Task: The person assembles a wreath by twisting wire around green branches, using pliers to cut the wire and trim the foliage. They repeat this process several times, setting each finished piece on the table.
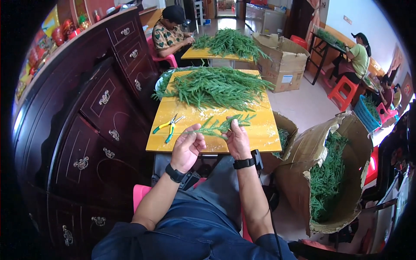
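Note:
Between my two hands a green artificial fern-like sprig (216,128) is held over the near part of a yellow table (260,125). My left hand (189,145) pinches its left end between thumb and fingers. Farther along the sprig, my right hand (237,141) grips it with the thumb on top. Left of the sprig lie pliers (169,128) with yellow and green handles, their jaws apart. A big heap of similar green sprigs (216,86) covers the far half of the table.
A torn cardboard box (299,173) of greenery stands close at my right, with a smaller box (284,121) beside the table. Dark wooden drawers (95,117) line the left. Ahead, a person (171,39) sits at another table; others sit at the far right near a red stool (344,91).

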Motion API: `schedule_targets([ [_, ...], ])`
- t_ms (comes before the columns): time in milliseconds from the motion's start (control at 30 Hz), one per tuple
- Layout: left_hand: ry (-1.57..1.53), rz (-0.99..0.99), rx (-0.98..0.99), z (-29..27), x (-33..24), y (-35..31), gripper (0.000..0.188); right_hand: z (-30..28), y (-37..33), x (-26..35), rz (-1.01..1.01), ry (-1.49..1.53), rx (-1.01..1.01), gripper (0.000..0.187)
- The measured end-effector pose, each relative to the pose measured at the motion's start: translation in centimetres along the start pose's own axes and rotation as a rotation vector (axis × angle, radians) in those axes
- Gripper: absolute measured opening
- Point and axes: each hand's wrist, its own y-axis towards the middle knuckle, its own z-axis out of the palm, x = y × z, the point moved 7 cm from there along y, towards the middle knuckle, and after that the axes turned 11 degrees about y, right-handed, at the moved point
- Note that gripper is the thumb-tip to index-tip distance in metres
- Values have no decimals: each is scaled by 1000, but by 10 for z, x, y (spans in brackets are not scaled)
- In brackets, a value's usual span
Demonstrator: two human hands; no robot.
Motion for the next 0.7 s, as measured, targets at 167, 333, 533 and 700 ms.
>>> schedule_targets([
  [167,25,-45,-193,-32,10,12,32,11,-6,-6,16,77,40,35],
  [333,90,-82,-331,-41,14,10,29,3,-6,-12,81,17,0,33],
  [533,-46,-120,-245,-44,33,10,27,-13,-1,-14,-19,99,-97,24],
  [700,-177,-148,-248,-44,37,8,22,2,-5,-21,28,247,-62,21],
])
